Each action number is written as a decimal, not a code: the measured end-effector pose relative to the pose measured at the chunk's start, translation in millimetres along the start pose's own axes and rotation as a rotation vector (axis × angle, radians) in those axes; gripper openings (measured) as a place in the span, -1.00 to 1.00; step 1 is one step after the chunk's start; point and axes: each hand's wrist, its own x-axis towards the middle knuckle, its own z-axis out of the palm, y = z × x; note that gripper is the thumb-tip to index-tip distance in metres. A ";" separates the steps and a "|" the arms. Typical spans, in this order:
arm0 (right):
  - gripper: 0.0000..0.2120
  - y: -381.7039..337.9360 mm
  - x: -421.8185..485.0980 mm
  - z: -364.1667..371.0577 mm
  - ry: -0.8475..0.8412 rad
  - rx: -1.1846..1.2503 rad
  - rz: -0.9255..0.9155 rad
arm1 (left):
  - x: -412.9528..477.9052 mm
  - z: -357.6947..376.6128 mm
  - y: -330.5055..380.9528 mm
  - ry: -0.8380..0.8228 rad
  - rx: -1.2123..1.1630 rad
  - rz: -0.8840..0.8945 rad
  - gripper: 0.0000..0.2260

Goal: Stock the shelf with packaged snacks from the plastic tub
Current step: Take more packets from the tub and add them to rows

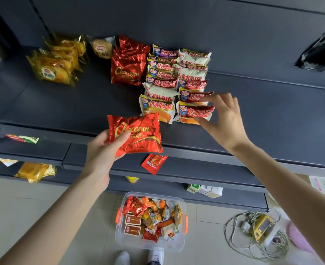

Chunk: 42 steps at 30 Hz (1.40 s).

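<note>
The shelf [81,104] carries several rows, yet the plastic tub [150,245] on the floor holds plenty: roughly midway, I judge. The left hand [100,150] grips a red Chocopai pack [136,134] over the shelf's front edge, label up, long axis along that edge. The right hand [222,115], fingers spread, touches a front-row pack [196,111].
</note>
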 end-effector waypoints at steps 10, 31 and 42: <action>-0.63 -64.0 -2.2 7.5 -0.123 0.174 -0.109 | 3.7 -16.6 14.3 -0.071 0.046 0.048 -0.95; -0.60 -183.9 111.3 77.9 -0.442 0.091 -0.037 | 116.9 -106.8 42.3 -0.186 0.502 0.405 -0.63; -0.57 -173.3 167.6 107.2 -0.309 -0.252 0.123 | 174.9 -122.1 -8.0 -0.119 1.480 0.700 -0.31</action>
